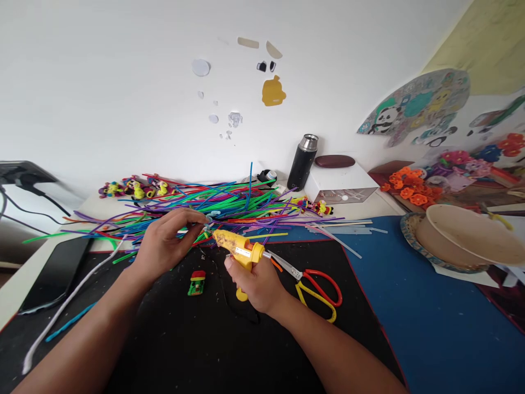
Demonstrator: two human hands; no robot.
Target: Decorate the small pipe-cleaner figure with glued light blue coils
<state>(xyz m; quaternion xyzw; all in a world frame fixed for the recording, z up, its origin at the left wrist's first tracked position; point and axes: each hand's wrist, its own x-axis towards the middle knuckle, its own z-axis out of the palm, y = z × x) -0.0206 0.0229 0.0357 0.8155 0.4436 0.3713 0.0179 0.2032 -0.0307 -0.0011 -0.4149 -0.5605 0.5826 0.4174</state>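
Observation:
My right hand (262, 284) is wrapped round the grip of a yellow hot glue gun (229, 243), whose nozzle points up and left. A glue stick comes out of the gun's back end. At the nozzle, my left hand (168, 235) pinches a small light-blue piece (208, 221); its exact kind is too small to tell, and the fingers partly cover it. Below the hands, a small green and red pipe-cleaner figure (197, 283) lies on the black mat (172, 339). Scissors (314, 284) with one red and one yellow handle lie open beside my right wrist.
Many coloured pipe cleaners (229, 197) are heaped behind the hands. A phone (55, 273) and a white pipe cleaner (74, 301) lie left. At the back stand a black flask (302, 164) and a white box (344, 183); a cream bowl (471, 235) is right. Glue sticks (348, 230) lie nearby.

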